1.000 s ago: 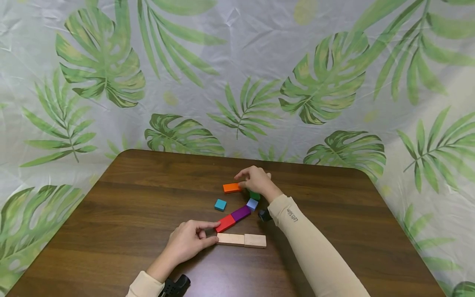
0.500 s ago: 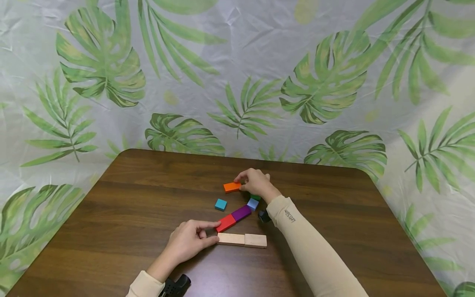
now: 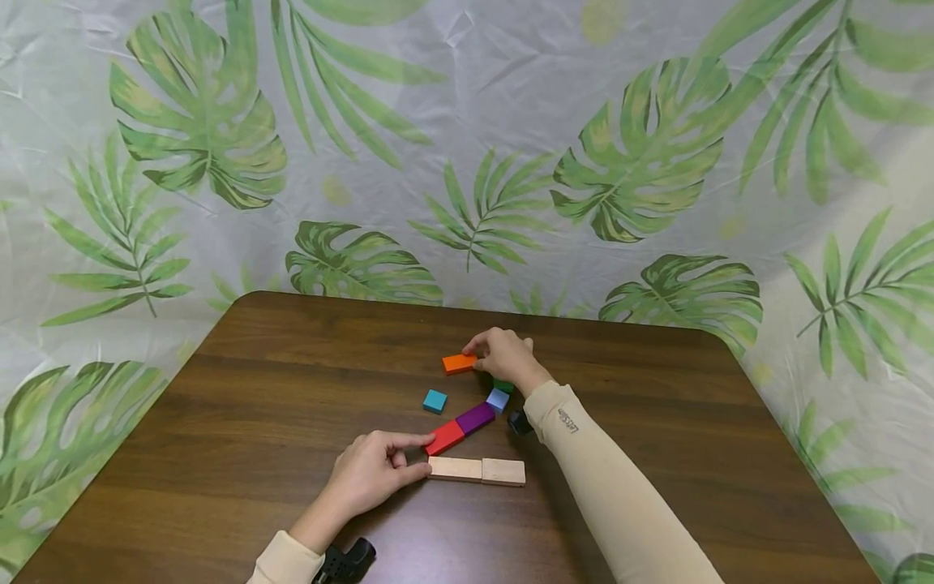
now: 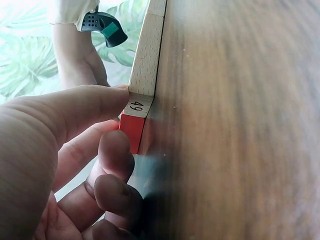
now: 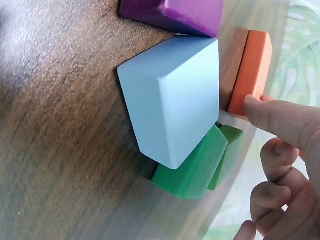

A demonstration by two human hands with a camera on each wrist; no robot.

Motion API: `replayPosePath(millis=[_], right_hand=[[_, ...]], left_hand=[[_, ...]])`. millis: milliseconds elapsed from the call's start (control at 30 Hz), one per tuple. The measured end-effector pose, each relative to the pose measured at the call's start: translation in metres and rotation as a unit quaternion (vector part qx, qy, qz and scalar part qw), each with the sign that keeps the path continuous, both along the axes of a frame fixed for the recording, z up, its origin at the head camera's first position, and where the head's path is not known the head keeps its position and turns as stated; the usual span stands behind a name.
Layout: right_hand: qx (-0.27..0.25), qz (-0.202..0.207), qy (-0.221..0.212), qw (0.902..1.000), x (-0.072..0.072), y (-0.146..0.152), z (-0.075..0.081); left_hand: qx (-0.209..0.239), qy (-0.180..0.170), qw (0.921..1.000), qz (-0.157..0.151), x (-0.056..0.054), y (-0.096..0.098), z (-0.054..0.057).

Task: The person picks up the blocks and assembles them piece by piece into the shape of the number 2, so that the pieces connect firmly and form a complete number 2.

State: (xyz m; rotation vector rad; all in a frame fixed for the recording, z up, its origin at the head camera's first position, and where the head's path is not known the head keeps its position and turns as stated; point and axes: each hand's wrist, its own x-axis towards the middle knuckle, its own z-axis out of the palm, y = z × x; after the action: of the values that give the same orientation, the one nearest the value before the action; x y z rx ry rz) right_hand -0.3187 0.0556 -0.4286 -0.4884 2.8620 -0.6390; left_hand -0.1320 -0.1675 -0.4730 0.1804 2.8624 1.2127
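In the head view my left hand (image 3: pixel 375 474) has its thumb and index finger at the left corner where a red block (image 3: pixel 444 437) meets a plain wooden block (image 3: pixel 456 469). The left wrist view shows the thumb at the wooden block's end, marked 49, and the index finger behind the red one. My right hand (image 3: pixel 506 357) pinches the near end of an orange block (image 3: pixel 458 364) between thumb and index finger. Just below that hand lie a light blue block (image 5: pixel 175 100) and two green blocks (image 5: pixel 192 167), partly covered by the hand in the head view.
A purple block (image 3: pixel 476 419) joins the red block to the light blue one in a slanting row. One small teal block (image 3: pixel 434 401) lies alone to the left. A second wooden block (image 3: pixel 503 472) continues the plain one rightward on the brown table (image 3: pixel 306 365).
The orange block has shifted slightly toward the table's far side, with my right hand still on it. My left hand and the other blocks stay in place.
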Motion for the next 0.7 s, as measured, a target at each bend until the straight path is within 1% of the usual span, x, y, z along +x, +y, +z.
replayPosePath(millis=[233,467,700], right_hand=[[0.008,-0.002,0.004,1.0000,-0.0016,0.0002,0.0010],[0.005,-0.006,0.005,1.0000,-0.0013,0.0013,0.0011],[0.005,-0.006,-0.003,1.0000,-0.0025,0.0010,-0.0008]], left_hand=[[-0.001,0.001,1.0000,0.002,-0.0007,-0.0002,-0.0002],[-0.001,-0.001,1.0000,0.001,-0.0006,0.0002,-0.0011],[0.002,0.000,1.0000,0.001,0.0006,-0.0001,-0.0004]])
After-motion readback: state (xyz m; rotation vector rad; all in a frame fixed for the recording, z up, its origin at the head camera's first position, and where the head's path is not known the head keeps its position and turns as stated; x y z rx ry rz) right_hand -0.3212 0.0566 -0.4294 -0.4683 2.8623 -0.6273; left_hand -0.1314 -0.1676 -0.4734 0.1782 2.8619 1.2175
